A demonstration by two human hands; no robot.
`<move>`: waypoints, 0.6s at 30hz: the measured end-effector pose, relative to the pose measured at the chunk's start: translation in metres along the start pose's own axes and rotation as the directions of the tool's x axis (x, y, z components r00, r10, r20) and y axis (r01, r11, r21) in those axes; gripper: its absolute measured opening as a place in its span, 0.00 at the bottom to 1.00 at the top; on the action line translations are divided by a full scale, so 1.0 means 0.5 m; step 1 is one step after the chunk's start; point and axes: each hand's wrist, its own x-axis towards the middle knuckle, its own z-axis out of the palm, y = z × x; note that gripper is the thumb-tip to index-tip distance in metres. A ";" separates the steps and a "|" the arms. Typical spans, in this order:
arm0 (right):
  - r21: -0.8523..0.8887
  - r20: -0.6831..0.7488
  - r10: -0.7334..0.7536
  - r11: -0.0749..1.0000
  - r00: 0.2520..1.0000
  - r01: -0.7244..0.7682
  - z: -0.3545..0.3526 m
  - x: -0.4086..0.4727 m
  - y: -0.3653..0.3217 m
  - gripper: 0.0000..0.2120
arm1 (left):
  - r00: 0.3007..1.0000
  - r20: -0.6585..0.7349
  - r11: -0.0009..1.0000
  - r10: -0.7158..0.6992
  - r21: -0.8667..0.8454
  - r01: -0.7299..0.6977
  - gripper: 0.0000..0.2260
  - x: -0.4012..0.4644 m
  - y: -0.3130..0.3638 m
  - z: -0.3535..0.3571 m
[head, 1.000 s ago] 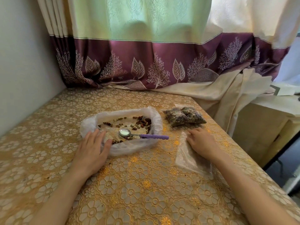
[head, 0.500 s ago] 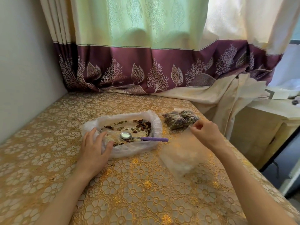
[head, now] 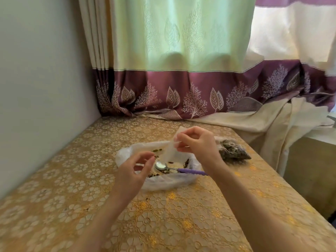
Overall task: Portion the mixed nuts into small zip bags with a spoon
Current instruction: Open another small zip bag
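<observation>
Right hand [head: 198, 142]: raised above the table, thumb and fingers pinched together on the top edge of an empty clear zip bag [head: 171, 149], which hangs down over the nut tray. Left hand [head: 131, 171]: lifted just beside the bag, fingers curled and slightly apart, holding nothing.

Table [head: 72, 188]: covered in a gold floral cloth, set against a curtain [head: 181, 51] with a purple leaf-print band.

Tray [head: 163, 180]: lined with thin white plastic, centre of the table, holding scattered mixed nuts [head: 157, 150].

Filled zip bags [head: 233, 151]: packed with nuts, lying right of the tray, near the table edge.

Spoon [head: 174, 168]: metal bowl resting in the tray among the nuts, purple handle over the right rim.
</observation>
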 end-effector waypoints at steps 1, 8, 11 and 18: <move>0.014 0.044 0.009 1.000 0.999 -0.010 0.024 0.004 0.006 0.02 | 1.000 0.001 1.000 0.014 -0.010 -0.014 0.07 0.003 0.003 -0.005; -0.114 0.285 -0.142 0.977 0.948 0.181 0.162 0.069 -0.008 0.08 | 0.991 -0.123 0.995 0.044 0.096 -0.032 0.09 0.056 -0.006 -0.078; -0.145 0.358 -0.199 0.953 0.912 0.265 0.199 0.092 -0.009 0.09 | 0.988 -0.150 0.994 0.033 0.110 -0.017 0.07 0.072 -0.019 -0.115; -0.136 0.439 -0.134 0.967 0.888 0.214 0.252 0.114 0.033 0.07 | 0.977 -0.210 0.992 -0.041 0.109 0.065 0.04 0.088 -0.058 -0.138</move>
